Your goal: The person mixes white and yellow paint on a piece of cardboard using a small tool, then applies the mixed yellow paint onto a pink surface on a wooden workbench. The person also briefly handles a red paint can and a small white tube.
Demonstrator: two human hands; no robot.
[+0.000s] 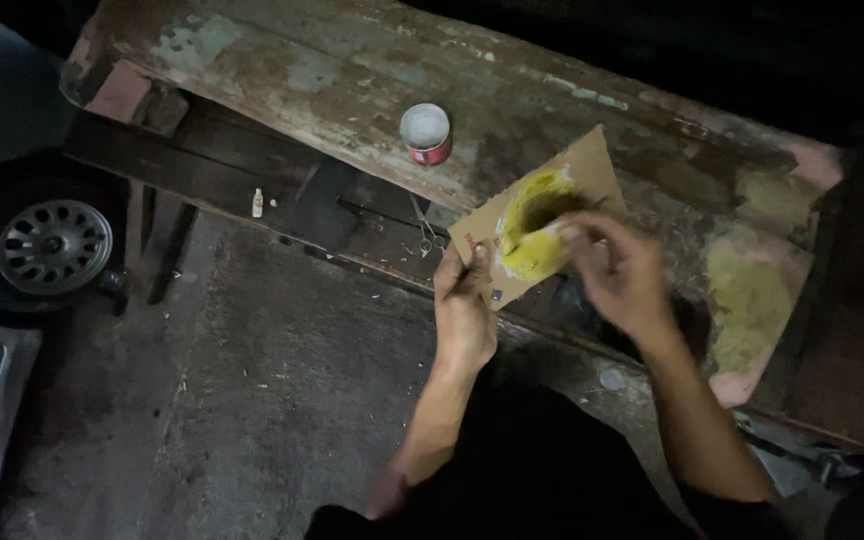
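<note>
Seen from the head camera looking down, a piece of brown cardboard (542, 215) smeared with a ring of yellow putty (532, 225) is held over the edge of a worn, paint-flaked table (352, 80), its long axis slanting from lower left up to upper right. The left hand (464, 305) pinches the cardboard's lower left corner, fingers clamped on it. The right hand (624, 272), just to the right, has its fingers drawn together on a small putty-coated tool, too blurred to identify, pressed into the yellow mass. A small red tin (425, 133) stands well apart on the table.
</note>
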